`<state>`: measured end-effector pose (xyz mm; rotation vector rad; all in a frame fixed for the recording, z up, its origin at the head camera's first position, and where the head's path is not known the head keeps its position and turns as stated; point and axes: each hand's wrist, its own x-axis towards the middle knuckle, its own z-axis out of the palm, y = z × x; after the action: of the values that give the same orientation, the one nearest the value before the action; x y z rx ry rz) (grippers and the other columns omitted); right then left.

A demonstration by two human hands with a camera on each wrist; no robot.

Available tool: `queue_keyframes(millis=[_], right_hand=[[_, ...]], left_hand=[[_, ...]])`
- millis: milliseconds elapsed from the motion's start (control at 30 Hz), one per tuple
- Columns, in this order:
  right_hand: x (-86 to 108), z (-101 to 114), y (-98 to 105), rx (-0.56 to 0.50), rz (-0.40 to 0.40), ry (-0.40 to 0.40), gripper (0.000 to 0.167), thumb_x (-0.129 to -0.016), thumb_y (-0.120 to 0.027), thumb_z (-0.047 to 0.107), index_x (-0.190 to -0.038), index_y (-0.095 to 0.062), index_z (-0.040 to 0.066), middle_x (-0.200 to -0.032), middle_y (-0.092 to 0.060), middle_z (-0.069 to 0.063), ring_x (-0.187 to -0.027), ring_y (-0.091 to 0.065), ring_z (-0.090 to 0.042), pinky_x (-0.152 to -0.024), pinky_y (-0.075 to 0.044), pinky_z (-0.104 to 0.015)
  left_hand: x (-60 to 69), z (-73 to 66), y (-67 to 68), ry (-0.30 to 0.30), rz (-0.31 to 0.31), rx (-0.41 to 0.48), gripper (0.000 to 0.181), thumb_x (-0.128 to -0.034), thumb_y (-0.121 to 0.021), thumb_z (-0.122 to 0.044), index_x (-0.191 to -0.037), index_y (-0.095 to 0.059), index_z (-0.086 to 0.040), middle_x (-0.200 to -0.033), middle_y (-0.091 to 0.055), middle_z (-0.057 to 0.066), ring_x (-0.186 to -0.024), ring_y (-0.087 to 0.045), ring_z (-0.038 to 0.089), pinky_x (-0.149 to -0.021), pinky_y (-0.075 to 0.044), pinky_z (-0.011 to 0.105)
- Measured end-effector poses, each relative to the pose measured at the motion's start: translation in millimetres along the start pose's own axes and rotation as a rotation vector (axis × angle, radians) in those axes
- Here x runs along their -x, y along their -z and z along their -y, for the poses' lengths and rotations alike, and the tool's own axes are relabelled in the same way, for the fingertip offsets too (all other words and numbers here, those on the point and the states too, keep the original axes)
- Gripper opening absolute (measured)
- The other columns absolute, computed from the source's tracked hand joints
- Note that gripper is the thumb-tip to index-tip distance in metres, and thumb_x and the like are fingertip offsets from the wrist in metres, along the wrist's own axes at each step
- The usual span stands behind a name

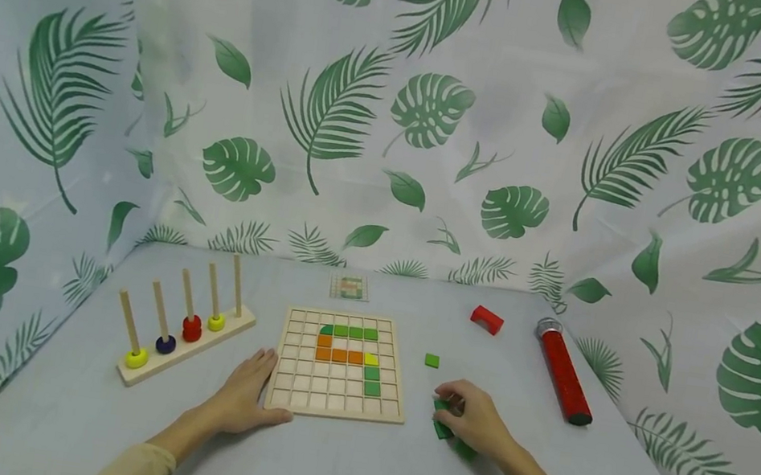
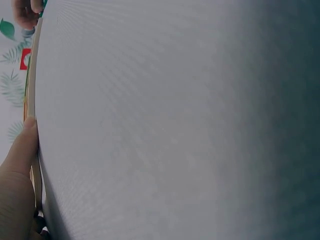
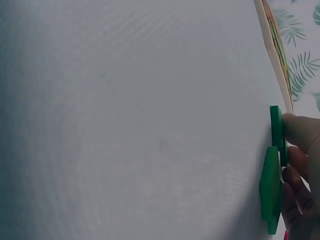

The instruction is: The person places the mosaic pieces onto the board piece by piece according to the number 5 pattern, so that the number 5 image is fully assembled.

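A wooden grid board holds a winding row of green, orange and yellow tiles. My left hand rests at its lower left corner, fingers along the left side and thumb against the front edge. To the board's right, my right hand pinches a green tile between thumb and curled fingers, low over the table. More green tiles lie right under that hand, partly hidden by it. A single green tile lies apart, nearer the board.
On the left stands a wooden peg stand with yellow, blue and red beads. Behind the board lies a small pattern card. A red arch block and a red tube lie to the right. Leaf-printed cloth hangs behind.
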<state>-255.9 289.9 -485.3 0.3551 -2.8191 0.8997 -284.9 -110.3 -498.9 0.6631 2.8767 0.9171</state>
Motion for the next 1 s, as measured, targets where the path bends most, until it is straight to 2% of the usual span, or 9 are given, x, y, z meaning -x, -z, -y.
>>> queue_keyframes(millis=[167,367,633,767,1000], right_hand=[[-0.8,0.8,-2.6,0.008,-0.006,-0.001,0.03,-0.077,-0.077,0.005,-0.104,-0.066,0.01,-0.093,-0.063,0.005,-0.084,-0.056,-0.012,-0.073,-0.052,-0.026],[1.7,-1.7,3.8,-0.011,0.0,0.017,0.035,-0.076,-0.075,0.001,-0.109,-0.064,0.007,-0.098,-0.063,0.001,-0.087,-0.056,-0.014,-0.077,-0.053,-0.029],[4.3,-8.3,3.4,0.005,-0.035,0.038,0.033,-0.077,-0.076,0.005,-0.107,-0.065,0.006,-0.096,-0.063,0.002,-0.087,-0.058,-0.015,-0.077,-0.054,-0.029],[3.1,-8.2,1.6,0.0,-0.035,0.022,0.032,-0.077,-0.073,0.0,-0.107,-0.066,0.008,-0.095,-0.063,0.003,-0.086,-0.056,-0.013,-0.077,-0.053,-0.03],[0.7,-7.5,-0.9,0.005,-0.055,-0.043,0.033,-0.076,-0.078,0.008,-0.107,-0.066,0.01,-0.093,-0.063,0.005,-0.084,-0.055,-0.01,-0.076,-0.052,-0.027]], left_hand=[[0.4,-0.9,0.1,-0.003,-0.002,0.0,0.106,-0.0743,-0.072,-0.056,-0.145,-0.024,0.008,-0.151,-0.023,0.025,-0.14,-0.013,0.039,-0.113,-0.013,0.052],[0.0,-1.4,0.2,-0.006,-0.002,-0.007,0.106,-0.0749,-0.072,-0.055,-0.145,-0.024,0.009,-0.15,-0.023,0.025,-0.14,-0.014,0.039,-0.113,-0.012,0.051],[-0.8,0.8,-0.3,-0.009,-0.002,-0.011,0.107,-0.0746,-0.072,-0.056,-0.145,-0.024,0.009,-0.15,-0.023,0.026,-0.14,-0.014,0.039,-0.113,-0.012,0.051],[-1.2,1.9,-1.3,-0.008,-0.001,-0.016,0.107,-0.0744,-0.071,-0.058,-0.145,-0.024,0.008,-0.15,-0.023,0.025,-0.14,-0.014,0.039,-0.113,-0.012,0.05],[-2.0,2.2,-1.7,-0.006,-0.004,-0.017,0.107,-0.0741,-0.071,-0.058,-0.145,-0.024,0.008,-0.151,-0.023,0.025,-0.14,-0.013,0.038,-0.113,-0.012,0.05]])
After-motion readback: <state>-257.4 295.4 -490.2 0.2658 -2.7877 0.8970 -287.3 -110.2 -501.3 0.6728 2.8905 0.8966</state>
